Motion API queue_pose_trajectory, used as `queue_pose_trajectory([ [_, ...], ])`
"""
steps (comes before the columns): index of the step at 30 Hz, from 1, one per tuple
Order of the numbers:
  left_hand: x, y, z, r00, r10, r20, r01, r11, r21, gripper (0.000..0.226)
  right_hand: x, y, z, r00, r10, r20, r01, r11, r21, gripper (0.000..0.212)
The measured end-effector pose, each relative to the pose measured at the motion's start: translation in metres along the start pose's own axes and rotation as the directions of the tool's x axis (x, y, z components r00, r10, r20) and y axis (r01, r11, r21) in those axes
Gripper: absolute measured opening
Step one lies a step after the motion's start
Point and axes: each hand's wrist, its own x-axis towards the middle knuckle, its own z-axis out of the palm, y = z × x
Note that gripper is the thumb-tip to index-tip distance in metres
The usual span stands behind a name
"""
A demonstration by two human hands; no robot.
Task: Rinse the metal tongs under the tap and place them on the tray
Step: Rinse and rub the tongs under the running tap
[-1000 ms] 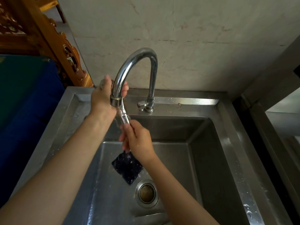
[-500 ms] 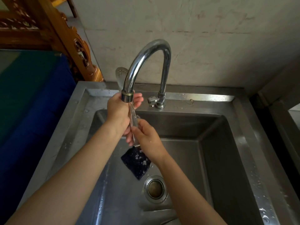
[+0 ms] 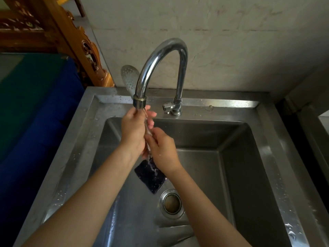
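The metal tongs [image 3: 129,78] stand almost upright under the chrome tap [image 3: 161,56]. Their perforated spoon end pokes up behind the spout, and a short shiny stretch shows between my hands in the running water. My left hand [image 3: 132,130] is wrapped round the tongs just below the spout mouth. Lower down and touching it, my right hand [image 3: 162,150] closes on the tongs' lower part. No tray is in view.
A dark wet scouring pad [image 3: 150,177] sits just under my right hand, above the drain [image 3: 171,204]; whether it is held is unclear. The steel sink [image 3: 267,157] has wet rims. Carved wood [image 3: 85,49] and a blue-green surface [image 3: 32,104] stand left.
My left hand has slid down from beside the spout to just under its mouth, uncovering the tongs' perforated end. My right hand stays on the lower part.
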Motion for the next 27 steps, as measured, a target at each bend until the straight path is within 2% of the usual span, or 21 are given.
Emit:
queue_pose_trajectory([
  [2, 0.007, 0.003, 0.004, 0.999, -0.029, 0.015, 0.03, 0.996, -0.08, 0.022, -0.005, -0.003, -0.001, 0.999, -0.033, -0.016, 0.032, 0.998, -0.057, 0.012],
  [4, 0.013, 0.004, 0.006, 0.999, -0.047, -0.003, 0.047, 0.992, -0.118, 0.022, -0.01, -0.002, -0.003, 0.988, -0.121, -0.097, 0.102, 0.977, -0.186, 0.019],
  [6, 0.019, 0.006, 0.006, 0.995, -0.068, -0.069, 0.058, 0.989, -0.137, 0.026, -0.015, -0.001, -0.006, 0.952, -0.278, -0.129, 0.195, 0.873, -0.448, 0.02],
  [8, 0.023, 0.008, 0.003, 0.989, -0.096, -0.114, 0.081, 0.989, -0.126, 0.031, -0.016, -0.002, -0.009, 0.938, -0.332, -0.1, 0.227, 0.805, -0.549, 0.017],
  [10, 0.022, 0.009, 0.002, 0.985, -0.142, -0.099, 0.135, 0.988, -0.074, 0.031, -0.014, -0.001, -0.012, 0.967, -0.244, -0.073, 0.188, 0.878, -0.44, 0.014],
  [12, 0.018, 0.011, 0.006, 0.986, -0.166, -0.016, 0.162, 0.976, -0.143, 0.042, -0.009, -0.001, -0.013, 0.983, -0.136, -0.122, 0.094, 0.949, -0.3, 0.016],
  [15, 0.01, 0.011, 0.013, 0.991, -0.116, 0.071, 0.124, 0.983, -0.135, 0.044, 0.0, -0.01, -0.01, 0.992, 0.006, -0.123, -0.011, 0.999, -0.034, 0.017],
  [16, 0.007, 0.011, 0.015, 0.992, -0.101, 0.08, 0.11, 0.987, -0.121, 0.043, 0.004, -0.012, -0.008, 0.996, 0.042, -0.081, -0.046, 0.998, -0.043, 0.023],
  [19, -0.001, 0.007, 0.012, 0.999, -0.019, 0.035, 0.021, 0.999, -0.051, 0.039, 0.01, -0.015, -0.006, 0.991, 0.124, 0.051, -0.115, 0.98, -0.161, 0.012],
  [20, -0.002, 0.006, 0.011, 1.0, 0.021, 0.004, -0.021, 0.999, -0.029, 0.035, 0.011, -0.015, -0.006, 0.99, 0.126, 0.064, -0.114, 0.978, -0.175, 0.017],
  [22, -0.005, 0.004, 0.007, 0.993, 0.112, -0.04, -0.112, 0.994, 0.018, 0.024, 0.015, -0.017, -0.004, 0.991, 0.117, 0.058, -0.104, 0.977, -0.186, 0.026],
  [25, -0.01, -0.003, 0.002, 0.953, 0.29, -0.085, -0.259, 0.929, 0.265, 0.006, 0.018, -0.02, 0.002, 0.995, 0.1, 0.015, -0.096, 0.984, -0.15, 0.032],
  [27, -0.008, -0.008, -0.002, 0.942, 0.317, -0.109, -0.258, 0.893, 0.369, 0.016, 0.016, -0.022, 0.006, 0.993, 0.116, -0.031, -0.117, 0.993, -0.023, 0.033],
])
